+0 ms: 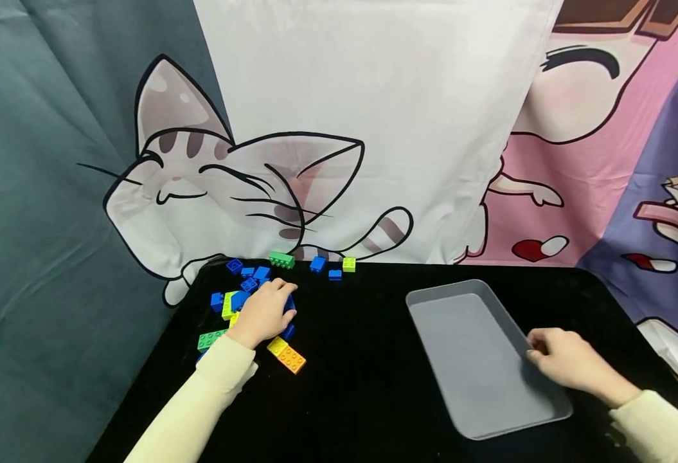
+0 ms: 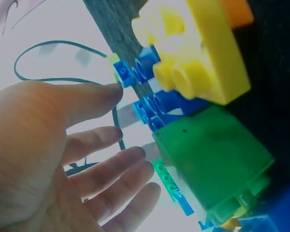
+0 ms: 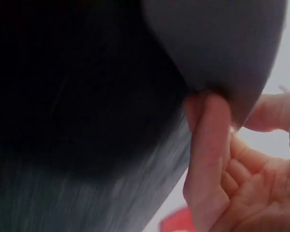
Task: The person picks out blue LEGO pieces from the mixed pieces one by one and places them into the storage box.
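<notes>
My left hand (image 1: 263, 315) reaches over the back left of the table, among toy building bricks. Its fingers are spread and relaxed, with no brick between thumb and fingertips. In the left wrist view a yellow brick (image 2: 217, 53) and a green brick (image 2: 212, 150) stand close beyond the fingertips, with several blue bricks (image 2: 171, 101) between them. At the right, my right hand (image 1: 570, 363) pinches the long right rim of a grey rectangular tray (image 1: 472, 360). The right wrist view shows thumb and fingers on either side of the tray's edge (image 3: 222, 53).
An orange brick (image 1: 292, 360) lies just nearer than the left hand. Toward the table's far edge are a green brick (image 1: 281, 260), a blue brick (image 1: 318, 264) and a lime brick (image 1: 348, 264). Behind the black table (image 1: 362, 386) hangs a printed curtain (image 1: 402, 96).
</notes>
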The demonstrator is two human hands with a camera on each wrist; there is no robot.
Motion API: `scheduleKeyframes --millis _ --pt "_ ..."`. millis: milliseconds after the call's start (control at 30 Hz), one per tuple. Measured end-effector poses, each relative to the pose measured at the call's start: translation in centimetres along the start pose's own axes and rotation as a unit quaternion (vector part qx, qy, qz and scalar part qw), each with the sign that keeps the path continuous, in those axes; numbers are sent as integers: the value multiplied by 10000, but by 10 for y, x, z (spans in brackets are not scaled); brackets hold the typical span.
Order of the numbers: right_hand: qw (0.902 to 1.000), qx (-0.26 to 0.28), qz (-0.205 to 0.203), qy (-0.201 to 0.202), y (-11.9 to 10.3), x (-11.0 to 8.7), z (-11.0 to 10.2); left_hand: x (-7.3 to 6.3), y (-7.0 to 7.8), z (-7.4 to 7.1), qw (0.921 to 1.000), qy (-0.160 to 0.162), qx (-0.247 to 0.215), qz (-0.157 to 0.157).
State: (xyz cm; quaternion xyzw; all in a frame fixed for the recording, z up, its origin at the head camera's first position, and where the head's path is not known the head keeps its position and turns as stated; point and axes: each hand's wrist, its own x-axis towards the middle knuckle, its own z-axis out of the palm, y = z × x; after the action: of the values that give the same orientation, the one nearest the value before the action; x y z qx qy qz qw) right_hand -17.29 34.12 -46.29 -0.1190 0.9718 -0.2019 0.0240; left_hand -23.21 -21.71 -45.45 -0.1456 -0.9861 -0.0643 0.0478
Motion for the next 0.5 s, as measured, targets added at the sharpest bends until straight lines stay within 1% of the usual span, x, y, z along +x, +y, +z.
scheduleKeyframes --millis 67,100,133,200,333,500 --pt "9976 574 296 -266 -21 -3 9 4 -1 1 9999 -130 49 -40" --pt "9945 881 421 -378 -31 -3 13 5 -1 2 9998 -182 62 -47" --pt "9909 1151 532 -450 -41 -4 18 6 -2 2 9997 -231 74 -45" --pt "9855 1495 654 -468 -57 -4 26 9 -1 4 9994 -329 46 -45" --pt "9786 1899 682 -391 -82 -2 41 13 -3 7 9991 -418 -22 -36" --pt "9687 2363 658 -378 -103 0 55 17 -9 10 9987 -484 -87 -133"
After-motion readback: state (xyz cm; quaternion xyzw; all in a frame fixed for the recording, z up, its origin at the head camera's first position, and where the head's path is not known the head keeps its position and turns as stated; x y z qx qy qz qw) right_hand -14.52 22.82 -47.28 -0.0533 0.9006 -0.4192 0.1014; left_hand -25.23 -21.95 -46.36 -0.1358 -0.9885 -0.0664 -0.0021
